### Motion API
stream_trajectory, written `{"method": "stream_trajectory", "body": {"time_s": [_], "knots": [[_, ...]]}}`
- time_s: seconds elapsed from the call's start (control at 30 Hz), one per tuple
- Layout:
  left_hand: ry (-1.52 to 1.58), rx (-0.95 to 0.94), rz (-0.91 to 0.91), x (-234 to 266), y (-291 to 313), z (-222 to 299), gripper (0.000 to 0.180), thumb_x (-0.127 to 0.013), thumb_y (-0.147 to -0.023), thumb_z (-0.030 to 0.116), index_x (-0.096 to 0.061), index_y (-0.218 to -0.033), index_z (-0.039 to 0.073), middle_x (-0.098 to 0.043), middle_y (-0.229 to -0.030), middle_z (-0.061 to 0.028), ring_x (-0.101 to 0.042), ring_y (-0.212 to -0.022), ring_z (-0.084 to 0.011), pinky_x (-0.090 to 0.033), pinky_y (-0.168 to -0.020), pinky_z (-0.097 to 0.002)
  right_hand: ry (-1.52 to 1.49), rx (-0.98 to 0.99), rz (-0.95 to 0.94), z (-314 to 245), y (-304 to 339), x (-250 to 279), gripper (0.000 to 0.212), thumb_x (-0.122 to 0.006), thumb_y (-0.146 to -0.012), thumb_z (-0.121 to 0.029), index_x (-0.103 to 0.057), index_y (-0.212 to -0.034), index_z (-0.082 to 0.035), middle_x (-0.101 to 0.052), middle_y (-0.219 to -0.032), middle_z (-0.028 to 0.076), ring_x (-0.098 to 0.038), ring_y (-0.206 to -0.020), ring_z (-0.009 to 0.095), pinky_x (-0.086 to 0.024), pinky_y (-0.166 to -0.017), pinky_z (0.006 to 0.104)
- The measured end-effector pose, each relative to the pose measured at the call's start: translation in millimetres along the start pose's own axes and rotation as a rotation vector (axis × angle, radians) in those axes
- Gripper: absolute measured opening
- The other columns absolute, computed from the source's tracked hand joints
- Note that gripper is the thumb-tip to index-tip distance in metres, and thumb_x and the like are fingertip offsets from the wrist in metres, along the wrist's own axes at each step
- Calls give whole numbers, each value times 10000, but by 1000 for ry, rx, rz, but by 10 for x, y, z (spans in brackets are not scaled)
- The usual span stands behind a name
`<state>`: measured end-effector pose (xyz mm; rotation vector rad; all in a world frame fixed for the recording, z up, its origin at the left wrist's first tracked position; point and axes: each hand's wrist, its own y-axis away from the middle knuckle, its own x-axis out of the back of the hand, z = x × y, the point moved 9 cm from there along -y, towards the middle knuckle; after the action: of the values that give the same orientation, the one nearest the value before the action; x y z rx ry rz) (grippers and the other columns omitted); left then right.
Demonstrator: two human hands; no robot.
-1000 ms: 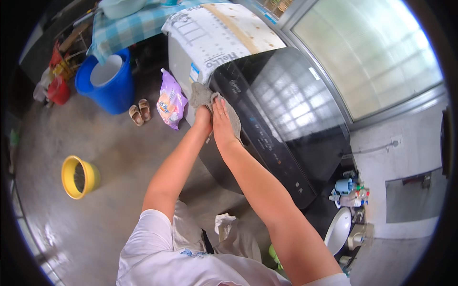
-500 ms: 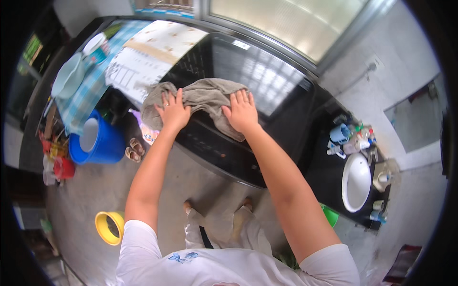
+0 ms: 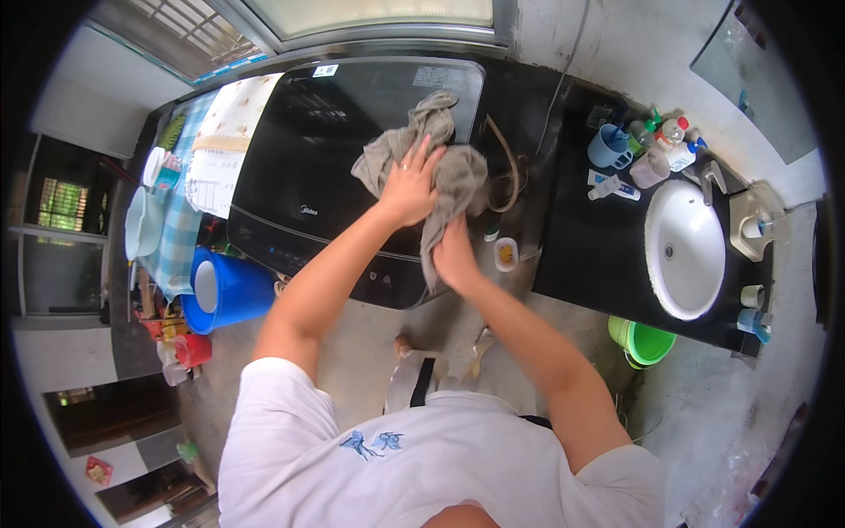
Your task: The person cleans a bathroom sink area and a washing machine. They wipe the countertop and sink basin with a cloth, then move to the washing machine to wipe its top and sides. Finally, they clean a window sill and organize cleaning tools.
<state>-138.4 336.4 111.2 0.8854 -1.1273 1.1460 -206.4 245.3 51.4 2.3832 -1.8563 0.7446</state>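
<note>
Cloth (image 3: 462, 172) has shifted from the washer lid's (image 3: 308, 150) left side to its right edge. Left hand (image 3: 410, 189) spread flat on it, probably for even pressure; right hand (image 3: 453, 251) at drooping end, fingers hidden, can't tell grip.

Left of the left grip (image 3: 407, 189), the black lid (image 3: 299, 141) offers a hand open passage as far as the patterned cover (image 3: 233, 110). Ahead and rightward, bunched grey cloth (image 3: 458, 172) stands in the way. Right of the right grip (image 3: 456, 255), a small white container (image 3: 506, 254) and curved tan strip (image 3: 508, 176) crowd the gap before the black desk (image 3: 572, 255); a blue mug (image 3: 607, 147) stands farther right.
</note>
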Motion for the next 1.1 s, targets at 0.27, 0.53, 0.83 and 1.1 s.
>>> {"method": "stream_trajectory", "body": {"time_s": [0.27, 0.53, 0.83, 1.1], "knots": [[66, -139, -165, -94, 1251, 496, 787, -592, -774, 221, -282, -1494, 149, -223, -1535, -239, -216, -1423, -401, -237, -1103, -578, -240, -576, -333, -23, 1320, -538, 342, -502, -826, -71, -520, -1133, 77, -532, -1170, 301, -507, -1115, 452, -419, -967, 453], [108, -519, -237, -96, 1636, 698, 504, -621, -777, 183, -547, -1264, 79, -281, -1541, -82, -210, -1438, -356, -217, -1112, -606, -209, -491, 22, -80, 1668, -809, 475, -472, -828, -43, -467, -1302, -1, -510, -1324, 237, -475, -1235, 384, -370, -1066, 419], [25, -951, -305, -315, 2171, 896, 224, -608, -794, 179, -645, -947, 19, -630, -1013, -161, -377, -1338, -365, -241, -1073, -653, -336, -816, 164, -573, 2394, -581, 311, -526, -782, -72, -614, -1067, 17, -664, -968, 165, -611, -902, 251, -483, -775, 369], [476, -741, -569, -803, 2192, 1891, 476, -401, -954, 235, -436, -1321, -65, -503, -1264, -271, -451, -1209, -433, -327, -1054, -429, -195, -747, 437, -1198, 3971, 861, 283, -572, -762, -101, -580, -1015, 26, -634, -860, 131, -550, -749, 213, -447, -660, 360]]}}
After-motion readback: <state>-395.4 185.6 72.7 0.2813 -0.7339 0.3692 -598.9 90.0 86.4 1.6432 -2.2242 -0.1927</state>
